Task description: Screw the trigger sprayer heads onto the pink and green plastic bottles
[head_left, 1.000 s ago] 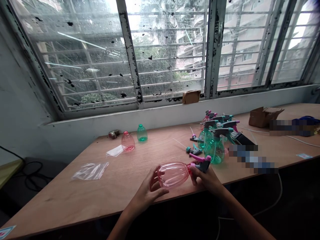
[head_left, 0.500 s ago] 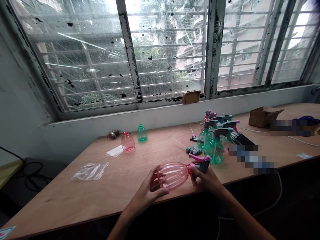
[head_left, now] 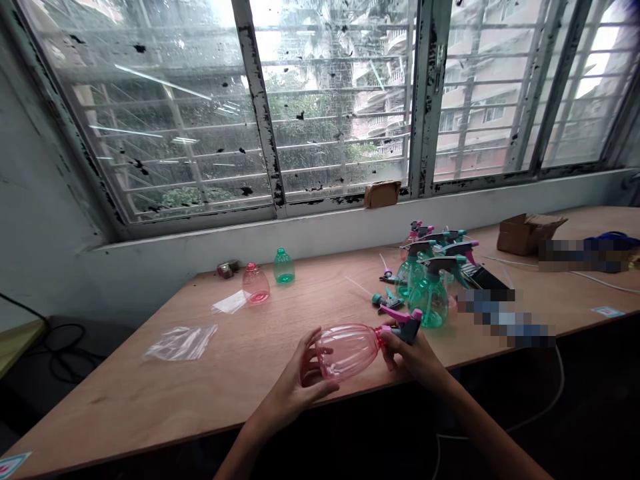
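A clear pink spray bottle [head_left: 347,350] lies sideways in the air over the table's front edge, held between both hands. My left hand [head_left: 307,377] is wrapped round its base, thumb below and fingers behind. At the neck, my right hand [head_left: 407,353] grips the pink collar of the black and pink trigger sprayer [head_left: 407,325], which sits on the bottle's mouth. Just behind stands a green spray bottle [head_left: 429,300] with its sprayer on. Loose on the table beside it lies a green and black spray head [head_left: 387,301] with a thin tube.
Farther back stand a headless pink bottle [head_left: 256,283] and a green one [head_left: 284,265]. A plastic bag [head_left: 181,342] and a white paper [head_left: 231,303] lie at left. Several assembled sprayers crowd the right, near an open cardboard box [head_left: 527,233]. The wooden table [head_left: 150,400] ends just under my hands.
The sprayer's trigger has turned slightly at the bottle's neck. My left fingers have shifted a little on the base; otherwise the scene is the same.
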`<state>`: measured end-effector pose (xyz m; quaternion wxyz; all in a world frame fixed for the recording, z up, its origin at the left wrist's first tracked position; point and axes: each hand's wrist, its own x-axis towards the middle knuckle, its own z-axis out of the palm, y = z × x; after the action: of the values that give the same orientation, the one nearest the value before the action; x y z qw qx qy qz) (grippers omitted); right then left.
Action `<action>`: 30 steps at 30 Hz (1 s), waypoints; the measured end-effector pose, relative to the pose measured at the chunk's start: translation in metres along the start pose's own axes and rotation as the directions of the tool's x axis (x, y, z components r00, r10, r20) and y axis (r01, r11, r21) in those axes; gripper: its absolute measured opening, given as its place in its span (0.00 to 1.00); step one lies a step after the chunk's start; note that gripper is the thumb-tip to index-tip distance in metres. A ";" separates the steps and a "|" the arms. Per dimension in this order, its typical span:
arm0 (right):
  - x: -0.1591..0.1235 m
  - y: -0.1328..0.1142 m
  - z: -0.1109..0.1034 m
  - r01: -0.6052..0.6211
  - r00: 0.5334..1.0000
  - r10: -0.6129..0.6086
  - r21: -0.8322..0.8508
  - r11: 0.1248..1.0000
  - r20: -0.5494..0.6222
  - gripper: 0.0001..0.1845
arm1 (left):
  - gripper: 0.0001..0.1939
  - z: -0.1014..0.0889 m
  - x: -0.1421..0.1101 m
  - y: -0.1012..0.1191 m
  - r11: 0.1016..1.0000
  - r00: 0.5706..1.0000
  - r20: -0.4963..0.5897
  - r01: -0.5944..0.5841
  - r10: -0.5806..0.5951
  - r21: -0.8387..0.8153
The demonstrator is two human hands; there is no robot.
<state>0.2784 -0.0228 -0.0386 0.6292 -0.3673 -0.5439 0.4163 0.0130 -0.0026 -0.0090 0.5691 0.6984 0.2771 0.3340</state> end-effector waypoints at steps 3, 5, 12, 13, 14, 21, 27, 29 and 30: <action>0.000 0.001 -0.001 0.004 1.000 -0.004 0.002 1.000 0.004 0.18 | 0.46 0.001 0.001 -0.002 0.997 0.997 -0.019 -0.080 0.080 0.017; 0.000 0.002 -0.002 0.009 1.000 -0.009 -0.001 1.000 0.008 0.18 | 0.51 0.001 0.001 -0.001 0.995 0.995 -0.026 -0.093 0.093 0.025; -0.001 0.004 -0.004 0.001 1.000 -0.001 -0.004 1.000 0.008 0.19 | 0.39 0.002 0.003 0.005 0.999 0.999 0.018 -0.026 0.026 -0.035; -0.001 0.004 -0.004 -0.002 1.000 0.002 0.004 1.000 0.004 0.19 | 0.41 0.001 0.004 0.004 1.000 1.000 0.001 -0.030 0.030 -0.004; -0.001 0.004 -0.004 -0.007 1.000 0.007 0.014 1.000 -0.001 0.19 | 0.44 0.001 0.003 0.002 0.999 0.999 -0.023 -0.038 0.038 0.027; 0.000 0.003 -0.003 -0.007 1.000 0.007 0.006 1.000 0.012 0.18 | 0.51 -0.001 -0.001 -0.003 0.995 0.997 0.064 0.046 -0.041 -0.085; -0.001 0.004 -0.004 -0.007 1.000 0.007 0.014 1.000 0.030 0.18 | 0.50 -0.001 0.002 -0.009 1.000 1.000 0.003 -0.025 0.025 -0.009; -0.001 0.004 -0.004 -0.012 0.999 0.012 0.024 1.000 0.036 0.17 | 0.51 -0.001 0.003 -0.009 0.999 0.999 0.003 -0.032 0.032 0.044; -0.002 0.004 -0.004 -0.013 0.999 0.012 0.027 1.000 0.039 0.16 | 0.53 -0.001 0.003 -0.007 0.998 0.999 0.008 -0.033 0.033 0.061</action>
<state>0.2822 -0.0228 -0.0435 0.6208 -0.3541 -0.5479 0.4347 0.0140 0.0011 -0.0157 0.5428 0.7211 0.2736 0.3324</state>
